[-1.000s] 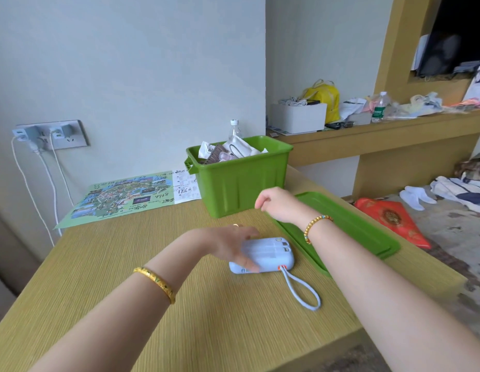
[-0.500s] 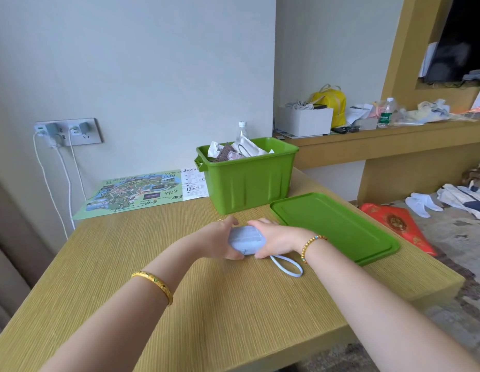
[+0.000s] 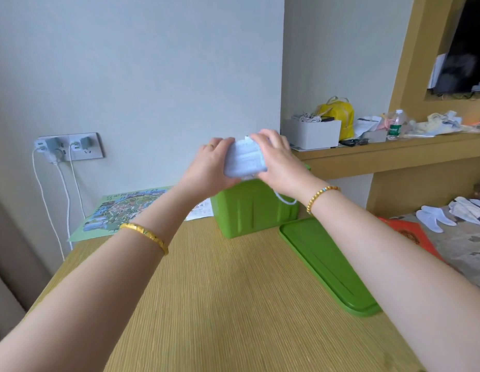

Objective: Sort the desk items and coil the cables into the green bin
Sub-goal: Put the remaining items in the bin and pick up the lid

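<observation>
Ahead, my hands hide the green bin's (image 3: pixel 253 208) rim; its lid (image 3: pixel 327 264) lies beside it on the desk (image 3: pixel 220 304). Left hand (image 3: pixel 209 167) and right hand (image 3: pixel 279 162) together grip a pale blue power bank (image 3: pixel 244 158) above the bin, its cord loop (image 3: pixel 285 201) dangling.

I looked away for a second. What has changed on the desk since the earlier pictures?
Both hands, left and right, have taken hold of the light blue device and lifted it off the desk, up above the green bin. Its loop cord dangles. The lid and map stayed put.
</observation>
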The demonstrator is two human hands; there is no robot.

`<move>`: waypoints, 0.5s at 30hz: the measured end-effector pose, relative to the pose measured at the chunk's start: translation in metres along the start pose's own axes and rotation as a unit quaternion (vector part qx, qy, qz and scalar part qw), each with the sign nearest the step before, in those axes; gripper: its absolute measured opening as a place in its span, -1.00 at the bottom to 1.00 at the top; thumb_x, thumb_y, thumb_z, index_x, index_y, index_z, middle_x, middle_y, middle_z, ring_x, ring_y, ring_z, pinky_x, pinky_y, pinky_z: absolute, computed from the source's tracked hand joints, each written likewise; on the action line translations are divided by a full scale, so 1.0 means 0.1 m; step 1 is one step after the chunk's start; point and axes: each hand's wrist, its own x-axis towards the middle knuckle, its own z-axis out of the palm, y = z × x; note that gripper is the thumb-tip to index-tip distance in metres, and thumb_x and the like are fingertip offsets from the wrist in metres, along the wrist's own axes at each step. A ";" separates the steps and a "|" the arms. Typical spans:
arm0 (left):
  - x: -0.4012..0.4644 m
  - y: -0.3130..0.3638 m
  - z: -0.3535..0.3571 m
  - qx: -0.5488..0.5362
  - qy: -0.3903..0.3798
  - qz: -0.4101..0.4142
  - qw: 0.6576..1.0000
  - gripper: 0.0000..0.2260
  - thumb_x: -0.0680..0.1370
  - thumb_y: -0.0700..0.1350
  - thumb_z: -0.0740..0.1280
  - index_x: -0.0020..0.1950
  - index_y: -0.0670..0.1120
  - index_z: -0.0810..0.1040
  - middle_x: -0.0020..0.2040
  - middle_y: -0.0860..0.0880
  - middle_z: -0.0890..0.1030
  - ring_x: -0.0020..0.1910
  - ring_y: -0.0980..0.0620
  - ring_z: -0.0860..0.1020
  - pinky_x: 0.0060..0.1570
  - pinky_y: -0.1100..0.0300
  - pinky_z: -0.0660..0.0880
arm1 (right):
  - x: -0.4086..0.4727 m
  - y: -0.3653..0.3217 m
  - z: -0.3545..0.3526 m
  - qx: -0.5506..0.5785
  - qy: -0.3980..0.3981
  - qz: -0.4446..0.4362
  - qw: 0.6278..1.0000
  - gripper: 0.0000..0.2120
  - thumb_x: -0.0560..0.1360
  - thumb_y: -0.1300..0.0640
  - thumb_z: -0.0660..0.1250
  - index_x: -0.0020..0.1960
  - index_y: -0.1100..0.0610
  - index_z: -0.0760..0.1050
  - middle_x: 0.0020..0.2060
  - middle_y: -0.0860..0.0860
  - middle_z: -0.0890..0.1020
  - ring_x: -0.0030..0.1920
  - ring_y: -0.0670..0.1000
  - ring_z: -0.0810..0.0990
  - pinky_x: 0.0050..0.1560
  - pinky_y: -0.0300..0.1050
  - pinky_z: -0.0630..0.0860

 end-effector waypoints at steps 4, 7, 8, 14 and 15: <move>0.40 -0.13 0.14 -0.041 0.017 -0.109 0.993 -0.44 0.37 0.01 0.48 0.23 -0.22 0.38 0.17 -0.20 0.45 0.16 -0.13 0.43 0.02 0.13 0.34 | 0.27 0.26 0.10 -0.015 -0.008 0.100 0.995 -0.54 0.51 0.20 0.27 0.36 0.18 0.23 0.28 0.16 0.33 0.29 0.22 0.33 0.26 0.08 0.32; 0.52 -0.17 0.36 -0.019 -0.023 -0.170 0.985 -0.54 0.39 0.07 0.44 0.09 -0.20 0.42 0.11 -0.19 0.49 0.00 -0.13 0.47 -0.17 0.16 0.30 | 0.31 0.51 0.24 -0.138 -0.047 0.142 0.979 -0.72 0.55 0.13 0.20 0.24 0.17 0.40 0.24 0.15 0.40 0.27 0.20 0.34 0.28 0.07 0.24; 0.53 -0.19 0.44 -0.012 -0.038 -0.179 0.983 -0.56 0.39 0.09 0.43 0.06 -0.18 0.42 0.09 -0.19 0.50 -0.04 -0.12 0.47 -0.21 0.16 0.29 | 0.31 0.57 0.28 -0.158 -0.054 0.152 0.974 -0.75 0.55 0.14 0.20 0.20 0.15 0.45 0.24 0.14 0.40 0.28 0.19 0.32 0.30 0.06 0.20; 0.58 -0.39 0.64 0.000 -0.179 -0.215 0.960 -0.35 0.40 0.27 0.34 0.40 0.02 0.28 0.35 -0.06 0.42 0.32 -0.11 0.36 0.33 -0.07 0.26 | 0.36 0.73 0.45 -0.122 -0.193 0.228 0.947 -0.55 0.46 0.35 0.14 0.21 -0.03 0.51 0.32 0.07 0.35 0.40 0.13 0.18 0.44 0.19 -0.09; 0.61 -0.41 0.63 0.040 -0.205 -0.214 0.954 -0.36 0.42 0.28 0.31 0.42 0.07 0.25 0.39 -0.05 0.38 0.38 -0.12 0.30 0.38 -0.16 0.16 | 0.37 0.76 0.46 -0.133 -0.183 0.238 0.944 -0.53 0.44 0.37 0.15 0.21 -0.03 0.51 0.31 0.06 0.37 0.38 0.12 0.19 0.45 0.16 -0.06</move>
